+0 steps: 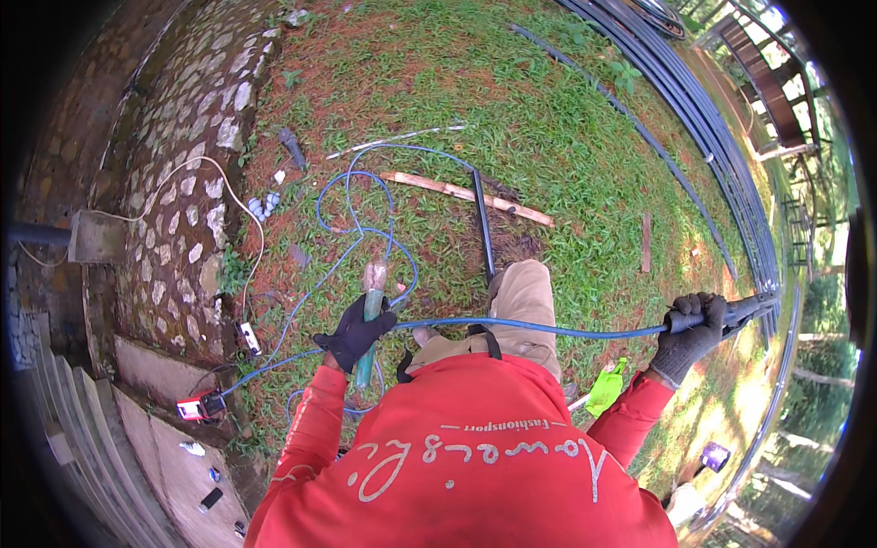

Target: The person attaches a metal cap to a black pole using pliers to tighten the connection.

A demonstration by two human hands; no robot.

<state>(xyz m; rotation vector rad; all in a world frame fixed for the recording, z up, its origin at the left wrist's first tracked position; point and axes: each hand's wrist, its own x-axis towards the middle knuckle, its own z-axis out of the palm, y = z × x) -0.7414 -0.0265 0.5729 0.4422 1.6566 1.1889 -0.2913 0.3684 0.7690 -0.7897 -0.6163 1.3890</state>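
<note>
My left hand (358, 336), in a black glove, is closed around a green rod-like piece (366, 370) with a pale brown, blunt end (375, 275). Its exact kind is unclear. On the right, my right hand (692, 336) wears a grey glove and grips a dark grey pipe (744, 312) that points outward to the right. A blue hose (539, 325) stretches across in front of my body up to the near end of this pipe. Whether the hose goes inside is hidden by the fingers. Farther left the hose lies in loose loops on the grass.
A red and black device (201, 406) sits at lower left by the hose. A black tube (482, 224) and a wooden strip (512, 208) lie ahead. Long dark pipes (676, 100) line the right. A stone slope (174, 210) borders the left. Bright green cloth (606, 390) lies near my right arm.
</note>
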